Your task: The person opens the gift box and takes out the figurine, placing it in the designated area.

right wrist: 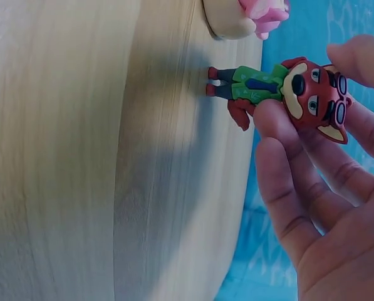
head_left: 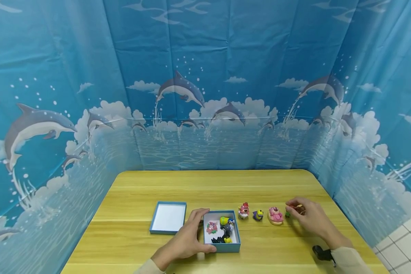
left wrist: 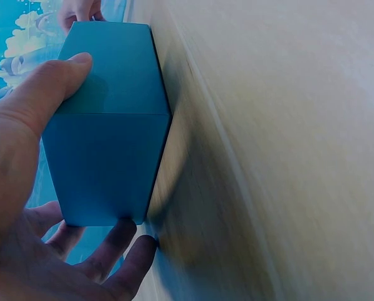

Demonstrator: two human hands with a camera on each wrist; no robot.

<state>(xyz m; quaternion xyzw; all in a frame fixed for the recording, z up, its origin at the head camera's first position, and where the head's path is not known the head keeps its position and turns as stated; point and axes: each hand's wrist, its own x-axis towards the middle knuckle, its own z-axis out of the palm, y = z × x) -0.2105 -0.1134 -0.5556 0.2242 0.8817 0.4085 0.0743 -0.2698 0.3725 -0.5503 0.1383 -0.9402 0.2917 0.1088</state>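
My left hand [head_left: 189, 236] grips the open blue box [head_left: 222, 248] by its left side. The thumb [left wrist: 74, 69] lies on the box's near wall, and the fingers reach round to the far corner. Inside the box are a pink figurine [head_left: 211, 227], a yellow-and-dark figurine [head_left: 227, 224] and a black figure [head_left: 219, 239]. At the right of a row of toys, my right hand [head_left: 309, 217] pinches a fox figurine [right wrist: 262, 88] by its head. The fox wears a green shirt and sunglasses on its forehead; its feet point toward the tabletop, close over it.
Left of the box lies its white-lined lid [head_left: 169, 217]. Between box and right hand stand a pink bear figurine [head_left: 244, 210], a small purple-and-yellow figurine [head_left: 258, 215] and a pink bear on a cream base [head_left: 276, 216]. A dolphin-print curtain [head_left: 205, 144] encloses the wooden table [head_left: 123, 251].
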